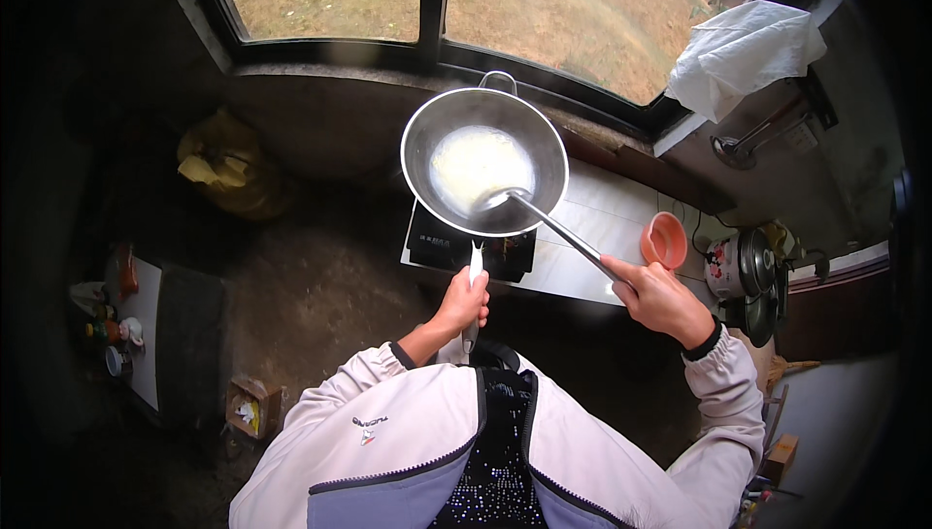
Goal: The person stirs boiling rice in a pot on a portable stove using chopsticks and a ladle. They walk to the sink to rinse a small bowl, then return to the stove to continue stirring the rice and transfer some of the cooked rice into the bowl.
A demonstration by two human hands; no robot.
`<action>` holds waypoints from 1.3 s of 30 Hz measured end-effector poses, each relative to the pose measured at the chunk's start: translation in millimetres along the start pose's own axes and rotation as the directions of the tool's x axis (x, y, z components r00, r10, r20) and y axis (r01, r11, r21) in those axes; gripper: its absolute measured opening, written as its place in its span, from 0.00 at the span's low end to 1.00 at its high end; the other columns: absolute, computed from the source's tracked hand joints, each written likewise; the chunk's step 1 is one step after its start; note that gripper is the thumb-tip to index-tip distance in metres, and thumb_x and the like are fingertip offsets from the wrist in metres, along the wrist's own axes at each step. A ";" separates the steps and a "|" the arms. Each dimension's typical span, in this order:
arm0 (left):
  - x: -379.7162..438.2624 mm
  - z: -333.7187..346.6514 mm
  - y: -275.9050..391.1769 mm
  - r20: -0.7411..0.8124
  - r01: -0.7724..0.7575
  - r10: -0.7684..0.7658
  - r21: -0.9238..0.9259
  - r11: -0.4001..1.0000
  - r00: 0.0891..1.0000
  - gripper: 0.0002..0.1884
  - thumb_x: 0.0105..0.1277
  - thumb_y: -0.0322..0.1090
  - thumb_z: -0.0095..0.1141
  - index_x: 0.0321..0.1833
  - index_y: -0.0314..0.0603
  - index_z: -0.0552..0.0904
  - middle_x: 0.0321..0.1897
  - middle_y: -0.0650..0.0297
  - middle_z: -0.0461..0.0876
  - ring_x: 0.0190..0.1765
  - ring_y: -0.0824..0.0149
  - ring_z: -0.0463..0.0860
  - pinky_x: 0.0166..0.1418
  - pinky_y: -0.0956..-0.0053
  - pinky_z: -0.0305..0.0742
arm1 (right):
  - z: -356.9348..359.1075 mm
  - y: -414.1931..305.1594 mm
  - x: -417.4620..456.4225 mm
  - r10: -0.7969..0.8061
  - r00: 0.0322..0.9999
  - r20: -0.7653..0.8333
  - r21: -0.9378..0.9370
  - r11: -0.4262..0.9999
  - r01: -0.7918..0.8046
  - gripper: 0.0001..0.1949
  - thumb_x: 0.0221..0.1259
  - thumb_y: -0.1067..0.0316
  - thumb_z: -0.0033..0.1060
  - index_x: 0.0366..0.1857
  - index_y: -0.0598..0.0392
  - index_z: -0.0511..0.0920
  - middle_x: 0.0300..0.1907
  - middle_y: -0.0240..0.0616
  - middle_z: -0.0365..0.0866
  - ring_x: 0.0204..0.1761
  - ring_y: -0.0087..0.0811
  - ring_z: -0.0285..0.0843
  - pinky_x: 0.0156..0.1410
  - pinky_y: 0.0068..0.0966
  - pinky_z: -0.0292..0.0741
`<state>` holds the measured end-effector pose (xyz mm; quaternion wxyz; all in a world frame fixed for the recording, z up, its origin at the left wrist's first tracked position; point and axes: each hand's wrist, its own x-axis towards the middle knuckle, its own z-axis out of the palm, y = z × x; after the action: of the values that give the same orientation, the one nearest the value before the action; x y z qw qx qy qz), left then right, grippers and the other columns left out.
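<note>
My left hand (466,301) is closed around the long handle (475,267) of a metal wok (424,187). The wok stands over a black induction cooker (435,241), with pale, whitish food or liquid (477,159) in its bottom. Glare hides exactly what it is. In my right hand (664,301) is the metal handle of a cooking ladle (561,230). Its bowl end dips into the wok at the near right side, touching the pale contents.
An orange plastic bowl (663,241) sits on the white tiled counter (604,198), left of a flowered rice cooker (722,267). Beyond the wok is a window (433,12); a white cloth (746,48) hangs at right. A sack (229,165) and a cardboard box (253,407) stand left.
</note>
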<state>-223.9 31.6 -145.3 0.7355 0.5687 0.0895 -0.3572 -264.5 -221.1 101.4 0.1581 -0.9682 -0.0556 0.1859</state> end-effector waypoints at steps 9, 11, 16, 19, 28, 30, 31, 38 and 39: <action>0.6 -0.3 -1.0 -0.003 0.000 0.000 0.028 1.000 1.000 0.12 0.79 0.43 0.47 0.45 0.42 0.67 0.24 0.64 0.72 0.17 0.72 0.72 0.18 0.72 0.73 | 46.1 15.4 52.6 -0.027 0.993 -0.112 0.009 1.000 0.028 0.22 0.66 0.72 0.53 0.65 0.54 0.75 0.26 0.63 0.80 0.33 0.62 0.81 0.42 0.50 0.78; 1.2 -0.1 0.8 0.002 0.003 -0.003 0.030 1.000 1.000 0.12 0.79 0.43 0.47 0.44 0.42 0.67 0.24 0.64 0.72 0.17 0.72 0.72 0.18 0.72 0.73 | 65.0 26.9 70.5 -0.049 0.983 -0.180 0.017 0.998 0.053 0.23 0.66 0.71 0.53 0.66 0.54 0.74 0.27 0.62 0.81 0.33 0.63 0.81 0.43 0.51 0.78; 1.2 -0.4 1.1 -0.009 0.011 -0.011 0.005 1.000 1.000 0.11 0.80 0.43 0.47 0.47 0.44 0.69 0.25 0.66 0.70 0.18 0.73 0.71 0.19 0.73 0.71 | 62.4 44.0 83.3 -0.007 0.981 -0.192 0.178 0.983 0.042 0.22 0.70 0.66 0.55 0.67 0.51 0.75 0.43 0.62 0.85 0.44 0.59 0.84 0.52 0.44 0.79; 1.3 -1.3 0.3 -0.013 0.013 -0.013 -0.001 1.000 1.000 0.10 0.79 0.43 0.48 0.47 0.44 0.69 0.25 0.66 0.70 0.18 0.74 0.71 0.20 0.73 0.71 | 37.7 42.0 56.7 0.063 0.986 -0.154 0.216 0.976 -0.029 0.20 0.72 0.64 0.58 0.66 0.51 0.77 0.49 0.59 0.85 0.50 0.54 0.85 0.56 0.39 0.78; -0.8 0.0 0.7 -0.009 0.017 -0.017 -0.004 1.000 1.000 0.11 0.79 0.44 0.49 0.46 0.45 0.68 0.25 0.66 0.70 0.19 0.74 0.71 0.20 0.73 0.71 | -24.4 12.7 -26.2 0.139 0.990 0.035 0.122 0.982 -0.143 0.20 0.70 0.69 0.58 0.65 0.53 0.78 0.30 0.54 0.83 0.35 0.49 0.84 0.47 0.37 0.77; -0.8 -0.1 0.7 -0.002 0.018 -0.018 -0.010 1.000 1.000 0.11 0.79 0.44 0.49 0.46 0.46 0.68 0.25 0.67 0.70 0.19 0.74 0.71 0.20 0.73 0.70 | -22.6 13.4 -32.4 0.101 0.995 0.010 0.115 0.988 -0.101 0.20 0.69 0.70 0.58 0.64 0.54 0.78 0.31 0.54 0.84 0.36 0.49 0.85 0.48 0.37 0.77; -1.2 -0.2 1.2 0.003 0.019 -0.019 -0.018 1.000 1.000 0.11 0.79 0.44 0.49 0.46 0.46 0.68 0.25 0.67 0.70 0.19 0.74 0.71 0.20 0.73 0.70 | -21.8 13.7 -34.4 0.079 0.997 -0.003 0.111 0.991 -0.078 0.20 0.69 0.70 0.58 0.64 0.54 0.78 0.31 0.54 0.84 0.37 0.50 0.85 0.48 0.37 0.77; -0.5 -0.8 -0.2 0.011 0.020 -0.020 -0.035 0.999 1.000 0.11 0.79 0.44 0.49 0.46 0.46 0.68 0.25 0.67 0.70 0.18 0.74 0.71 0.20 0.73 0.70 | -16.7 18.5 -34.2 0.056 0.998 -0.035 0.082 0.995 -0.053 0.20 0.68 0.71 0.57 0.63 0.55 0.79 0.32 0.53 0.85 0.37 0.51 0.85 0.48 0.37 0.78; 0.2 -0.9 -0.7 0.007 0.021 -0.021 -0.036 0.999 1.000 0.11 0.79 0.44 0.50 0.46 0.46 0.68 0.25 0.67 0.70 0.18 0.74 0.71 0.20 0.73 0.70 | -17.0 18.6 -33.5 0.052 0.998 -0.035 0.073 0.996 -0.049 0.20 0.68 0.71 0.57 0.63 0.55 0.79 0.32 0.53 0.85 0.36 0.51 0.85 0.48 0.37 0.78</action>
<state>-223.9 32.3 -146.3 0.7422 0.5530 0.0993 -0.3653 -288.1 -249.0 121.8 0.1893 -0.9662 -0.0214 0.1739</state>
